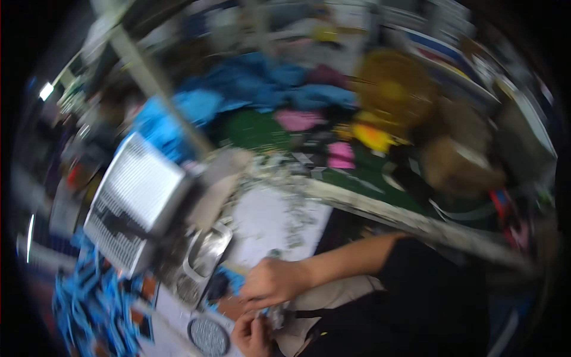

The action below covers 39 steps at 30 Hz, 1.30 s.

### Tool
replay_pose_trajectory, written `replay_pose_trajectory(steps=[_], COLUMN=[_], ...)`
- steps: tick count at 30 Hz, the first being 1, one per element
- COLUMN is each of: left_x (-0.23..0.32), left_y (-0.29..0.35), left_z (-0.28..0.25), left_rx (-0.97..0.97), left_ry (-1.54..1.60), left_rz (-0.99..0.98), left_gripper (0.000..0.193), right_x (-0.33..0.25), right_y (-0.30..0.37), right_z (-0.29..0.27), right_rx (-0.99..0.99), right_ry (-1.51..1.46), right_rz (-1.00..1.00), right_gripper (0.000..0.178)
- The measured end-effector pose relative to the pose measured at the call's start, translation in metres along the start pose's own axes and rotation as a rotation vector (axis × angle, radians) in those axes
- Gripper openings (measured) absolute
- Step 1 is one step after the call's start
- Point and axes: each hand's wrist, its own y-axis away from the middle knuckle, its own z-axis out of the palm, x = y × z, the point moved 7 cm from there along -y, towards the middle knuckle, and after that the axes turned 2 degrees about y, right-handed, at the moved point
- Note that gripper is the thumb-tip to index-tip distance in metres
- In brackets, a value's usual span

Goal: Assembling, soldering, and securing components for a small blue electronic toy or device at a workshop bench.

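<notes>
Both of my hands are close together at the lower middle, with fingers closed. My right hand (270, 282) sits just above my left hand (251, 336), its bare forearm coming in from a dark sleeve. Between them is a small pale, shiny bit, too blurred to name. Left of my right hand lie some blue material (233, 278) and a flat brown piece (230, 308). A round grey dish (208, 337) rests on the table left of my left hand. Farther up stands a shiny metal tray (209, 250).
A white slatted housing (141, 187) stands at the left. Blue straps (86, 303) hang in a heap below it. Small bits are scattered on a white sheet (259, 214). Beyond are blue cloth (238, 80), a green surface (256, 128) and a brown round basket (395, 89).
</notes>
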Motion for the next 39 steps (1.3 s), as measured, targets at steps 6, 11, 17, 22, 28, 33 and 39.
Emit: replay_pose_trajectory(steps=[6,11,17,22,28,33,39], left_x=[0.026,0.017,0.006,0.011,0.037,0.03,0.038], left_y=[0.021,0.033,0.045,0.062,0.079,0.065,0.069], left_z=[0.075,0.122,0.163,0.19,0.198,0.161,0.136], left_rx=[-0.246,-0.591,-0.602,-0.591,-0.596,-0.407,-0.212], left_ry=[-0.137,-0.212,-0.206,-0.207,-0.177,-0.361,-0.273], left_rz=[-0.097,-0.225,-0.259,-0.193,-0.053,0.199,0.149], left_gripper=[0.017,0.02,0.019,0.016,0.011,0.005,0.01], right_x=[-0.044,-0.075,-0.103,-0.126,-0.128,-0.112,-0.074], right_y=[0.032,0.075,0.126,0.166,0.177,0.165,0.156], right_z=[-0.033,-0.052,-0.091,-0.11,-0.112,-0.1,-0.054], right_rx=[0.06,0.06,0.036,0.065,0.167,0.198,0.168], right_ry=[0.188,0.335,-0.101,0.02,-0.172,-0.345,-0.867], right_rz=[-0.038,0.112,0.382,0.333,0.448,0.423,0.766], right_gripper=[0.035,0.036,0.025,0.029,0.028,0.026,0.02])
